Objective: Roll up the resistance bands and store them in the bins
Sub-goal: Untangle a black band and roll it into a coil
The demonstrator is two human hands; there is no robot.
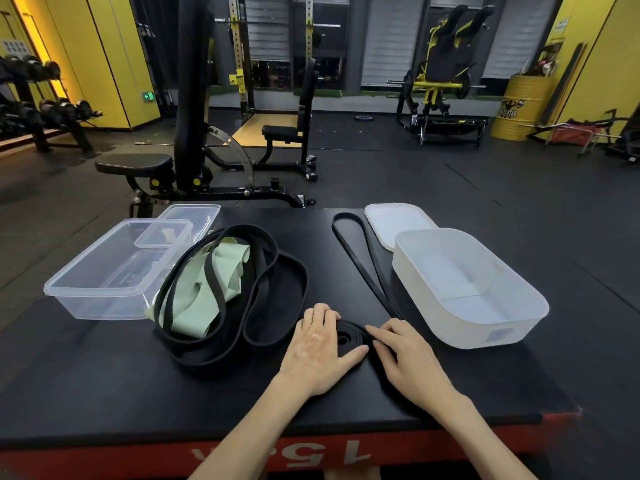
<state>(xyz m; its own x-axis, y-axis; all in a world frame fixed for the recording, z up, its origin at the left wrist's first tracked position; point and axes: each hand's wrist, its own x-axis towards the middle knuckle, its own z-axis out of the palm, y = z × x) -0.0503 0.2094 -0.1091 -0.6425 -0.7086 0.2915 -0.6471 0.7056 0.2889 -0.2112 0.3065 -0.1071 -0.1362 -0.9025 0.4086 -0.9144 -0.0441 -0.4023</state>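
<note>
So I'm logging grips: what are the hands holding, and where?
Both hands press the black band's rolled end on the table: left hand on its left side, right hand on its right. Nothing is lifted.

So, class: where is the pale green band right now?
In the head view, the pale green band lies left of centre, tangled among black bands, right of the clear bin.

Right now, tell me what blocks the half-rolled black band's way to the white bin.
Nothing visible does. The half-rolled black rubber band lies under both hands, and the open white plastic bin sits just right of it, apparently empty.
</note>
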